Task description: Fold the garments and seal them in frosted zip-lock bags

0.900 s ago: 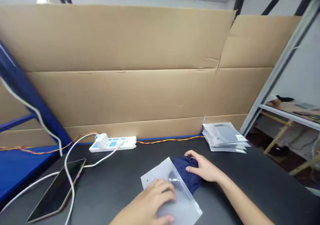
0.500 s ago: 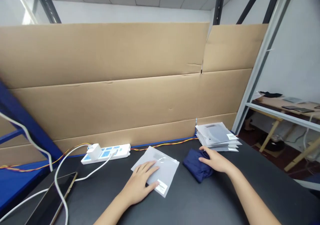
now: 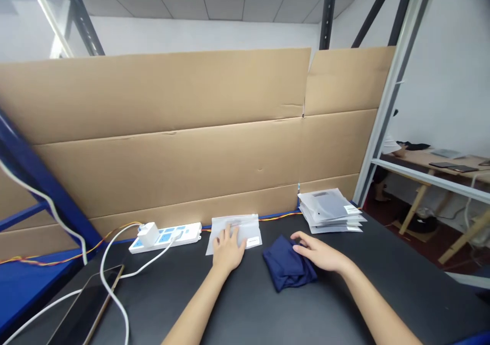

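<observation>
A frosted zip bag with a white label lies flat at the back of the black table. My left hand rests on its front part, fingers stretched out and spread. To the right is a folded navy cloth, loosely bundled, its exact kind not clear. My right hand has its thumb and fingers curled at the cloth's upper right edge. Some of the fingers are hidden behind the hand. Behind the right hand stands a stack of similar frosted bags, several of them, with white labels.
A white power strip with a plug and white cables lies at the back left. A dark phone or tablet sits at the left, crossed by a cable. Cardboard walls the back edge. A person is partly visible by another table at right.
My left hand has pushed the zip bag to the back, and the bag has turned straighter. My right hand and the navy cloth have shifted left and slightly nearer.
</observation>
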Demonstrator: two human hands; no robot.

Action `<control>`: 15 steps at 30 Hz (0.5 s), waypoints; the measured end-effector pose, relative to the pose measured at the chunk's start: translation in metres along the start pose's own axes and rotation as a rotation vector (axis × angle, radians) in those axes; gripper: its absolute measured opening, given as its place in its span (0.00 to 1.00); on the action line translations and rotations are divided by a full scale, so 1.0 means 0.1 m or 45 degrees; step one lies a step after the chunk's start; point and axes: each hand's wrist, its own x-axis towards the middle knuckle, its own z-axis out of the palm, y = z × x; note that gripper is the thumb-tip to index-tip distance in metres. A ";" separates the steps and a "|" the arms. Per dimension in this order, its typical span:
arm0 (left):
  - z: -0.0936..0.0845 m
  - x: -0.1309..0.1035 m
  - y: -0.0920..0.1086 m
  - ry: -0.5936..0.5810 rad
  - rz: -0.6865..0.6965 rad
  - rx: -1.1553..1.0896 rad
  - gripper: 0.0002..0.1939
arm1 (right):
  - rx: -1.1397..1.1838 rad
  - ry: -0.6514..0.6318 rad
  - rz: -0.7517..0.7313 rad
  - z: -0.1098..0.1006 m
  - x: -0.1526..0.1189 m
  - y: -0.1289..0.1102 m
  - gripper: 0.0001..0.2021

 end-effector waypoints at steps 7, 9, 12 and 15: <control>-0.38 -0.35 0.26 0.056 0.245 -0.206 0.19 | 0.300 -0.203 0.021 0.21 -0.12 -0.04 0.19; -0.52 -0.70 0.46 -0.005 0.478 -0.381 0.17 | 0.434 -0.222 0.015 0.34 -0.18 -0.07 0.20; -0.65 -1.18 0.75 -0.139 0.710 -0.483 0.28 | 0.465 -0.226 0.000 0.56 -0.29 -0.14 0.19; -0.69 -1.36 0.84 -0.171 0.708 -0.415 0.26 | 0.371 -0.181 -0.073 0.70 -0.41 -0.21 0.17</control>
